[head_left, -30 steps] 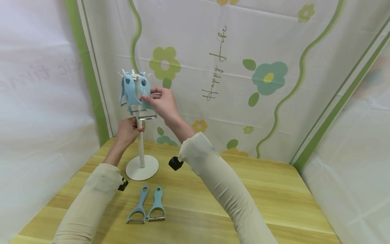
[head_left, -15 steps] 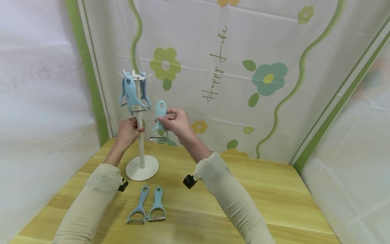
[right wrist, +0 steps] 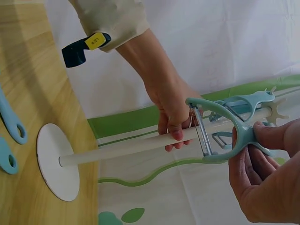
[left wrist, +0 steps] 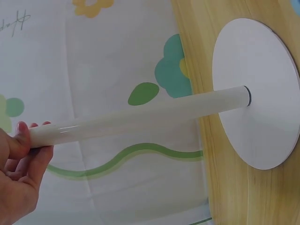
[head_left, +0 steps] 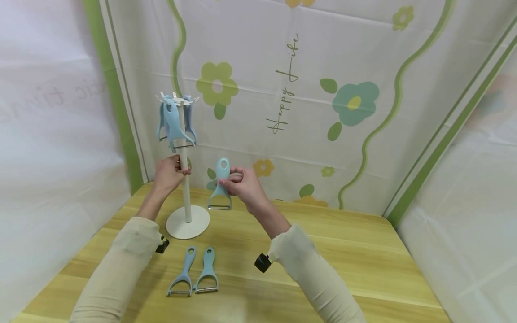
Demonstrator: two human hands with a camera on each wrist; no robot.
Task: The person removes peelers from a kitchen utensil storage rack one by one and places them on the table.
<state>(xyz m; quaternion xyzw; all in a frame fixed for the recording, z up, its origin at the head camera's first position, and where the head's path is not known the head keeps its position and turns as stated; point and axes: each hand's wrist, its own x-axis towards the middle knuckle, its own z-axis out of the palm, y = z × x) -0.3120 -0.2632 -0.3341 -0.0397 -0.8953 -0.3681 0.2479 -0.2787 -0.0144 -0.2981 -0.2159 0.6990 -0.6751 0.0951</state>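
My left hand grips the white pole of an upright stand, below its ring of hooks. Several blue peelers hang from those hooks, blades downward; they partly cover one another. To the right of the stand, my right hand pinches a light blue peeler by its handle. This peeler is in the air, its holed end up and its blade down, apart from the stand. In the right wrist view its blade and forked frame show in front of the pole.
The stand's round white base rests on the wooden table near the back left. Two more peelers, one bluer and one more teal, lie side by side in front of it. A printed cloth hangs behind the table.
The right hand has taken the light blue peeler off the stand's front right hook and carried it down and to the right. The left hand has kept its hold on the pole.
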